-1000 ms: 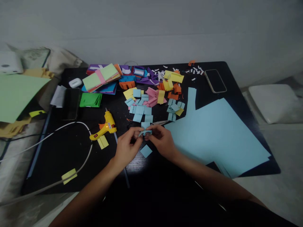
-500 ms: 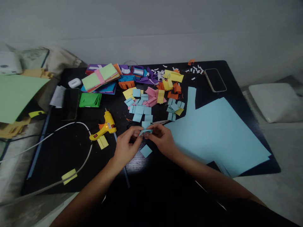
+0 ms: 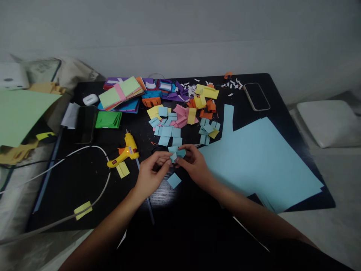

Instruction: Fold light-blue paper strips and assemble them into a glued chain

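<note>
Between my two hands is a small light-blue paper piece (image 3: 174, 157), bent with a flap standing up. My left hand (image 3: 152, 171) pinches its left side with thumb and fingers. On its right side, my right hand (image 3: 195, 165) is closed on the same paper. Just below them a flat light-blue paper square (image 3: 174, 180) lies on the black table. Several more light-blue squares (image 3: 166, 131), some with folded strips, are heaped beyond my fingertips. Large light-blue sheets (image 3: 254, 162) spread out beside my right forearm.
A yellow glue gun (image 3: 129, 146) lies left of my hands, near a white cable (image 3: 108, 180). Bundled coloured paper (image 3: 121, 92), green slips (image 3: 108, 119) and a purple pile (image 3: 180, 94) line the back. A phone (image 3: 256, 96) rests at back right.
The light-blue piece in my fingers was nearly flat and curved; now a flap of it stands up. My right fingers have shifted slightly. The other things lie as before.
</note>
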`<state>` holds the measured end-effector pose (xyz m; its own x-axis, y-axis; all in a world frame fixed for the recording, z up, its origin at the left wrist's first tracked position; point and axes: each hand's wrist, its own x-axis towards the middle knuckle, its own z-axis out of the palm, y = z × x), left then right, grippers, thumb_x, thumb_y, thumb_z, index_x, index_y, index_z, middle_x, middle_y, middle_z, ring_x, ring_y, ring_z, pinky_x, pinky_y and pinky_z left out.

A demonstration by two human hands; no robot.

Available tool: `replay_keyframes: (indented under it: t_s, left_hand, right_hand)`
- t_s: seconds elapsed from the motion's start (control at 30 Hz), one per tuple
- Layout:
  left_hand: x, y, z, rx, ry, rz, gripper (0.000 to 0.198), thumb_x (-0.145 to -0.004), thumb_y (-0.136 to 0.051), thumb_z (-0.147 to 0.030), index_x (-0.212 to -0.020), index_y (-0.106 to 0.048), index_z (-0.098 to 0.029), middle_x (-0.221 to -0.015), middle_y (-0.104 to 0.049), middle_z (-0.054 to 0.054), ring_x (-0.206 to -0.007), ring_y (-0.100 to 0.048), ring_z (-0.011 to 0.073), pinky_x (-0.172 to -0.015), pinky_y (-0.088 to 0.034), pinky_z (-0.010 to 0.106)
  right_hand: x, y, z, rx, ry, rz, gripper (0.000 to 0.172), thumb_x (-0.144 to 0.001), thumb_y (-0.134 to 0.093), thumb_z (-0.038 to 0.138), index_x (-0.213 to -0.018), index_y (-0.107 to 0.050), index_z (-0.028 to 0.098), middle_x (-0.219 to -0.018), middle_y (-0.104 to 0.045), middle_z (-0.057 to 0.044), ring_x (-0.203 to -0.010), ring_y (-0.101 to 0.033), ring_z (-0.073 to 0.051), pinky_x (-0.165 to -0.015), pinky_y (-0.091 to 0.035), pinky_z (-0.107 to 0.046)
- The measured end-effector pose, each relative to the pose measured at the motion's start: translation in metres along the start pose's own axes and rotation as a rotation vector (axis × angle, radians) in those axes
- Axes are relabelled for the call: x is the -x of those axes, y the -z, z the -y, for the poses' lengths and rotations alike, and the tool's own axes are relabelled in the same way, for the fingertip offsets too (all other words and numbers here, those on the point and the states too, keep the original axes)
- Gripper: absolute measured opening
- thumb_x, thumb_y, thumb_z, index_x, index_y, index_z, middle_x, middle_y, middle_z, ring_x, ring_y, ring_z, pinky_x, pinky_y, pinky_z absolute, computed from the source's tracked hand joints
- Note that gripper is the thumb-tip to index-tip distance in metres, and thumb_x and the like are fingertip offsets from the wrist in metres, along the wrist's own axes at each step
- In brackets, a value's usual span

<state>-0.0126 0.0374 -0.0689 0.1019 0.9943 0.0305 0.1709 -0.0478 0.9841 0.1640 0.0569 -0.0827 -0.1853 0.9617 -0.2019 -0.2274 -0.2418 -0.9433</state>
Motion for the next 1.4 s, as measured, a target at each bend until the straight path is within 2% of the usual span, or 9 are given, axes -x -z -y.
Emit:
replay_keyframes:
  t_s: [0.07, 0.13, 0.2, 0.27, 0.43, 0.57, 0.87, 1.07, 1.4]
  left_hand:
    - [-0.001, -0.001, 0.001, 0.078, 0.044, -0.017, 0.015, -0.095, -0.07, -0.024, -0.11, -0.072, -0.019, -0.087, -0.075, 0.002, -0.073, -0.071, 0.0135, -0.065, -0.058, 0.024]
    - [-0.002, -0.002, 0.002, 0.135, 0.069, -0.04, 0.016, -0.093, -0.073, -0.024, -0.108, -0.069, -0.019, -0.084, -0.074, 0.001, -0.07, -0.07, 0.0128, -0.065, -0.057, 0.024]
    - [-0.002, -0.003, 0.003, 0.158, 0.08, -0.068, 0.02, -0.092, -0.075, -0.023, -0.11, -0.065, -0.02, -0.081, -0.072, -0.001, -0.068, -0.068, 0.0122, -0.065, -0.056, 0.024]
    - [-0.002, -0.003, 0.004, 0.15, 0.08, -0.091, 0.023, -0.091, -0.075, -0.024, -0.11, -0.062, -0.02, -0.079, -0.071, -0.002, -0.066, -0.066, 0.0117, -0.066, -0.055, 0.024]
    - [-0.001, -0.003, 0.004, 0.083, 0.067, -0.099, 0.024, -0.092, -0.074, -0.023, -0.111, -0.06, -0.02, -0.081, -0.07, -0.002, -0.068, -0.065, 0.0119, -0.069, -0.054, 0.025]
    - [0.001, -0.003, 0.004, 0.028, 0.036, -0.09, 0.021, -0.094, -0.072, -0.024, -0.112, -0.061, -0.021, -0.082, -0.071, -0.001, -0.071, -0.067, 0.0129, -0.072, -0.054, 0.026]
    - [-0.001, -0.005, 0.001, 0.154, 0.054, -0.077, 0.017, -0.094, -0.071, -0.023, -0.107, -0.061, -0.021, -0.08, -0.07, -0.002, -0.07, -0.066, 0.0118, -0.072, -0.055, 0.025]
    - [-0.004, -0.007, -0.009, 0.303, 0.122, -0.075, 0.021, -0.09, -0.078, -0.026, -0.099, -0.059, -0.02, -0.075, -0.07, -0.004, -0.064, -0.069, 0.0111, -0.068, -0.06, 0.025]
    - [-0.006, -0.003, -0.009, 0.334, 0.162, -0.06, 0.027, -0.086, -0.083, -0.031, -0.099, -0.063, -0.019, -0.078, -0.073, -0.001, -0.067, -0.074, 0.0136, -0.073, -0.065, 0.03]
  right_hand:
    - [0.003, 0.0, -0.002, 0.114, 0.173, -0.095, 0.041, -0.084, -0.083, 0.026, -0.114, -0.054, 0.027, -0.11, -0.072, -0.004, -0.088, -0.075, -0.018, -0.074, -0.065, -0.033]
    - [0.008, 0.002, -0.003, 0.321, 0.464, -0.171, 0.037, -0.089, -0.077, 0.015, -0.117, -0.056, 0.029, -0.131, -0.064, -0.008, -0.107, -0.073, -0.021, -0.082, -0.065, -0.036]
    - [0.011, 0.004, -0.001, 0.563, 0.752, -0.147, 0.031, -0.093, -0.066, 0.004, -0.111, -0.063, 0.029, -0.139, -0.058, -0.009, -0.122, -0.066, -0.024, -0.093, -0.064, -0.041]
    - [0.013, 0.006, 0.001, 0.747, 0.893, -0.108, 0.033, -0.093, -0.059, -0.002, -0.106, -0.069, 0.027, -0.142, -0.055, -0.01, -0.129, -0.062, -0.026, -0.099, -0.061, -0.044]
    - [0.012, 0.003, 0.002, 0.884, 0.859, -0.093, 0.022, -0.092, -0.07, 0.011, -0.111, -0.069, 0.021, -0.142, -0.058, -0.019, -0.13, -0.061, -0.034, -0.103, -0.059, -0.054]
    - [0.011, 0.002, 0.0, 0.891, 0.84, -0.073, 0.014, -0.095, -0.067, 0.013, -0.106, -0.069, 0.022, -0.138, -0.062, -0.017, -0.128, -0.063, -0.032, -0.104, -0.059, -0.053]
    - [0.013, 0.003, 0.0, 0.824, 0.794, -0.003, 0.016, -0.1, -0.062, 0.008, -0.108, -0.067, 0.021, -0.134, -0.065, -0.015, -0.124, -0.066, -0.025, -0.105, -0.06, -0.044]
    - [0.013, 0.003, 0.0, 0.778, 0.796, -0.021, 0.017, -0.1, -0.061, 0.007, -0.109, -0.068, 0.02, -0.131, -0.066, -0.014, -0.118, -0.07, -0.023, -0.1, -0.063, -0.04]
    - [0.013, 0.003, -0.001, 0.802, 0.801, -0.043, 0.017, -0.1, -0.061, 0.009, -0.11, -0.069, 0.021, -0.132, -0.066, -0.014, -0.116, -0.07, -0.024, -0.098, -0.064, -0.042]
